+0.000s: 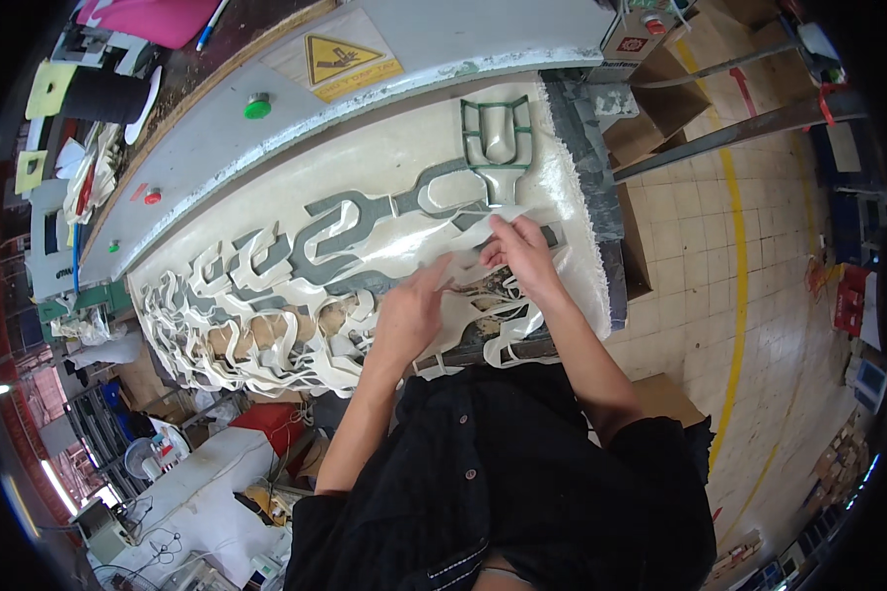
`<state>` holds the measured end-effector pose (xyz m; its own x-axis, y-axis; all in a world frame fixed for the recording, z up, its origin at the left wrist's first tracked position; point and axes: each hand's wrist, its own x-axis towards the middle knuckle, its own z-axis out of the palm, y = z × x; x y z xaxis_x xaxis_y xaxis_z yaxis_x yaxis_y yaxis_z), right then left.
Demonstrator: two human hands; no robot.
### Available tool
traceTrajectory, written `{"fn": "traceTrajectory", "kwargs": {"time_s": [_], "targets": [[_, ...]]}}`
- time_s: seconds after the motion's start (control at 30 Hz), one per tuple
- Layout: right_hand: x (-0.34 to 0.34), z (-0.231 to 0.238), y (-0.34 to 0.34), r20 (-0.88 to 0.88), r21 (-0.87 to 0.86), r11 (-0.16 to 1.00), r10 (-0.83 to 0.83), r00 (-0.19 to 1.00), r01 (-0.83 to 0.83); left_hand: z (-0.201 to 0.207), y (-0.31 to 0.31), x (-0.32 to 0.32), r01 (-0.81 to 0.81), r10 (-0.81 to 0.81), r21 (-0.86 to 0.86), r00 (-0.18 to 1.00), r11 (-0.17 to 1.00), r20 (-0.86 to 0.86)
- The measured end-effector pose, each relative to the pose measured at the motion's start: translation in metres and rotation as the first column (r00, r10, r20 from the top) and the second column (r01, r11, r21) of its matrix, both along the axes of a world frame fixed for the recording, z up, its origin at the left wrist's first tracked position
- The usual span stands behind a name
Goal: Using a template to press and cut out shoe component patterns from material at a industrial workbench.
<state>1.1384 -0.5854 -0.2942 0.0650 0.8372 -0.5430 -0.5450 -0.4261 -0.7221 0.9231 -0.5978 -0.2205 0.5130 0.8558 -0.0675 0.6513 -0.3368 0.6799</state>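
Note:
A pale, glossy sheet (384,133) covers the machine bed, with curved cut-outs showing grey beneath. On its far right lies a steel cutting die (496,148) with green edges and a U-shaped middle. My right hand (524,258) is just below the die's narrow end, its thumb and fingers pinched together. What they hold, if anything, is too small to make out. My left hand (411,313) hovers over the cut part of the sheet with its fingers stretched out, slightly blurred. Thin pale scrap strips (256,350) tangle along the near left edge.
A grey machine beam (197,138) with a green button (257,105), a red button (153,197) and a yellow warning label (350,59) spans the far side. Cardboard boxes (660,108) stand at the right beside the tiled floor (690,315). A cluttered white table (202,483) is at lower left.

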Motion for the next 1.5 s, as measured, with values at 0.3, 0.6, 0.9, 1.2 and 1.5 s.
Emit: {"fn": "traceTrajectory", "kwargs": {"time_s": [0.3, 0.6, 0.9, 1.2, 1.5], "targets": [[0.016, -0.016, 0.041, 0.963, 0.261, 0.96, -0.253, 0.089, -0.102, 0.016, 0.013, -0.034, -0.335, 0.338, 0.143, 0.941, 0.931, 0.0], [0.007, -0.012, 0.042, 0.976, 0.026, 0.964, 0.033, 0.216, -0.266, 0.019, 0.017, -0.046, -0.532, 0.539, -0.086, 0.833, 0.842, 0.126], [0.062, 0.023, 0.014, 0.202, 0.234, 0.967, -0.147, 0.968, 0.098, 0.024, 0.042, -0.021, -0.427, 0.443, 0.318, 0.896, 0.846, 0.025], [0.044, 0.028, -0.043, -0.485, 0.108, 0.974, -0.122, 0.866, 0.198, 0.019, 0.077, 0.084, -0.35, 0.331, 0.36, 0.936, 0.865, 0.115], [0.04, 0.002, -0.056, -0.614, 0.117, 0.956, -0.143, 0.776, 0.269, 0.002, 0.042, 0.111, -0.09, 0.051, 0.203, 0.981, 0.975, 0.19]]}}
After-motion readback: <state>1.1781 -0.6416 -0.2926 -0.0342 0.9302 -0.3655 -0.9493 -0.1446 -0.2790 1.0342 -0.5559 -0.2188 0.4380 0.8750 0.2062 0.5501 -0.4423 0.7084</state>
